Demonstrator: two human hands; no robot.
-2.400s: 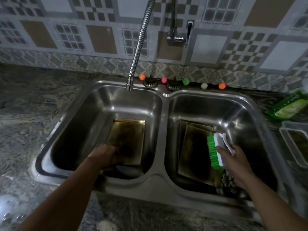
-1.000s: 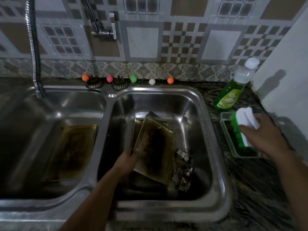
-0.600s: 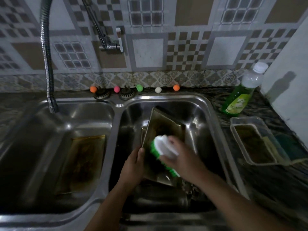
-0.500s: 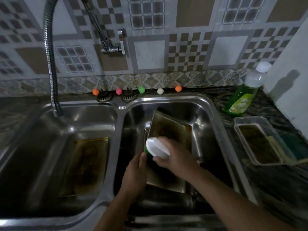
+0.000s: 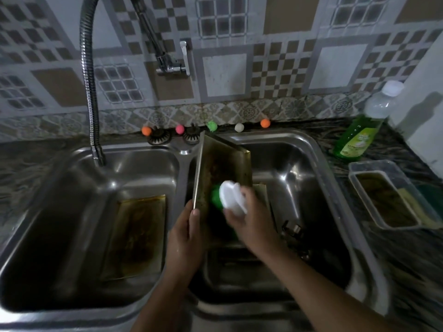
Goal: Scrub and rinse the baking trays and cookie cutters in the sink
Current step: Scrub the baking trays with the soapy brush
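Observation:
A stained baking tray [image 5: 223,164] stands tilted up in the right sink basin [image 5: 304,168]. My left hand [image 5: 184,238] grips its lower left edge. My right hand [image 5: 251,224] holds a white-handled scrub brush [image 5: 231,197], green bristles pressed against the tray's dirty face. A second tray edge [image 5: 262,195] lies under it in the same basin. Metal cookie cutters [image 5: 291,230] lie at the basin's right. Another browned tray [image 5: 136,236] lies flat in the left basin [image 5: 60,224].
A flexible spray hose [image 5: 90,92] hangs over the left basin, and a wall tap [image 5: 173,61] sits behind. Small coloured balls [image 5: 212,125] line the sink's back rim. A green dish soap bottle [image 5: 359,130] and a clear tub of murky liquid [image 5: 388,195] stand on the right counter.
My right hand brought the brush from the tub on the counter onto the tray. My left hand has tipped the tray up steeper, and the brush has moved over its face.

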